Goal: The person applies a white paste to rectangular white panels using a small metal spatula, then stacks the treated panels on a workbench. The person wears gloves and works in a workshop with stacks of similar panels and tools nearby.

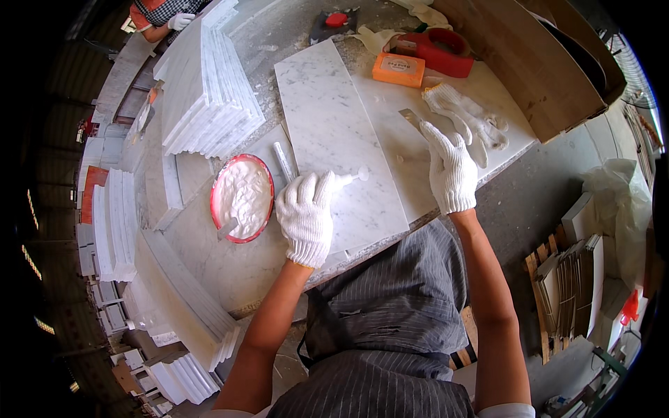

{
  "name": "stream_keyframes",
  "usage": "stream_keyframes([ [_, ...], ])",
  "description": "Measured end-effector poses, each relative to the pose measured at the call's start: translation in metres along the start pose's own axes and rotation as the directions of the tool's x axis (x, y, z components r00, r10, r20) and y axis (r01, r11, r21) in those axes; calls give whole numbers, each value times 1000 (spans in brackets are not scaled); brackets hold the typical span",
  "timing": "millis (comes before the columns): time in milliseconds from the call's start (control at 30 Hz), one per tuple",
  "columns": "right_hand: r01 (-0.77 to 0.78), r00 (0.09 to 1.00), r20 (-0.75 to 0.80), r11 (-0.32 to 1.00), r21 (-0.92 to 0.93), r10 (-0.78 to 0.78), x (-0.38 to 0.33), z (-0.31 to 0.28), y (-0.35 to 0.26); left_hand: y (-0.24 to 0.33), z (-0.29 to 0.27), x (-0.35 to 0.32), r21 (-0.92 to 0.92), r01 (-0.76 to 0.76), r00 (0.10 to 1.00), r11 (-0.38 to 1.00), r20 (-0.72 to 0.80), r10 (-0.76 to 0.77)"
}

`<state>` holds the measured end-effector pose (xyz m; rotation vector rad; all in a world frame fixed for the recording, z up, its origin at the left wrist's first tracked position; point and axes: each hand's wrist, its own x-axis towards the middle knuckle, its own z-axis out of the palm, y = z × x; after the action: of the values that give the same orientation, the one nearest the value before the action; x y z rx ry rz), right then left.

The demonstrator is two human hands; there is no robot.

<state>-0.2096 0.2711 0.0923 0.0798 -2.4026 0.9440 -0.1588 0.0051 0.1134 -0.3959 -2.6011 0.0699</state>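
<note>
scraper point(410, 118), apparently one, touches right hand point(453, 167); one tub point(245, 240) sits left.

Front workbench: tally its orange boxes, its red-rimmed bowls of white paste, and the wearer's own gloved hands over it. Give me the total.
Gloved hands: 2 (left hand, right hand)
Red-rimmed bowl of white paste: 1
Orange box: 1
Total: 4

White rod point(346, 180) half-hidden in left hand point(306, 216)
</note>
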Motion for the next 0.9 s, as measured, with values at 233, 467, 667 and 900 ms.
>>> stream_keyframes([
  [233,10,1000,-12,1000,4,-9,0,0,-1,0,-1,0,-11,0,1000,1000,6,0],
  [467,-43,998,37,999,10,42,1,-4,-5,0,0,-1,-12,5,1000,1000,9,-5],
  [667,-19,1000,17,1000,-2,19,1,-1,-2,0,-1,0,-12,11,1000,1000,17,-10],
  [900,22,1000,-19,1000,-14,-22,0,1,1,1,-1,-1,-4,4,1000,1000,6,-4],
])
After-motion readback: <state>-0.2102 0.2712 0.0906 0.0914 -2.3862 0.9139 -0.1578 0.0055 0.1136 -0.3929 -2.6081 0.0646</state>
